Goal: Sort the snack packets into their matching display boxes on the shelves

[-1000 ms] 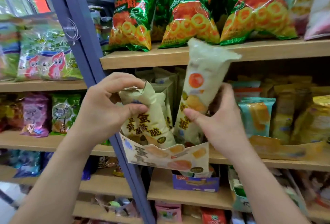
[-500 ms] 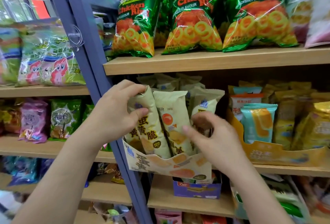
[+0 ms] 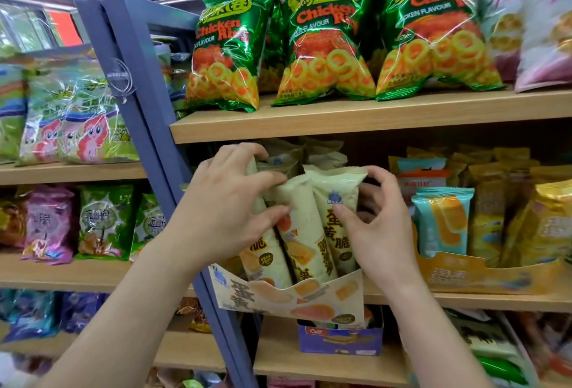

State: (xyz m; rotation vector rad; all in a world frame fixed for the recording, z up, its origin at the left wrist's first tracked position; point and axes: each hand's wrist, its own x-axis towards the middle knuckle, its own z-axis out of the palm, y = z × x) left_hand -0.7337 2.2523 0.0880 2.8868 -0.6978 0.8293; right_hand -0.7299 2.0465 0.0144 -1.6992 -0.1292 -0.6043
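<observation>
The cream packet (image 3: 335,220) that was still being worked in half a second ago is now down in the row, and the right hand (image 3: 380,226) has shifted out to its 3 o'clock edge. It stands in the display box (image 3: 288,298), rightmost of three at the front. Its long axis runs 6 to 12, and it touches the middle packet (image 3: 297,208). The wrapper is pale cream with dark characters down the face, and it looks soft and puffy.

The right hand is the nearer one: thumb on the face, fingers curled round the back edge, gripping it. The left hand (image 3: 223,211) at 9 o'clock grips the left packet (image 3: 260,248), thumb reaching across to the middle one.

The box front juts past the wooden shelf (image 3: 464,298). Green ring-snack bags (image 3: 325,47) sit at 12, a teal packet (image 3: 442,220) at 3.
</observation>
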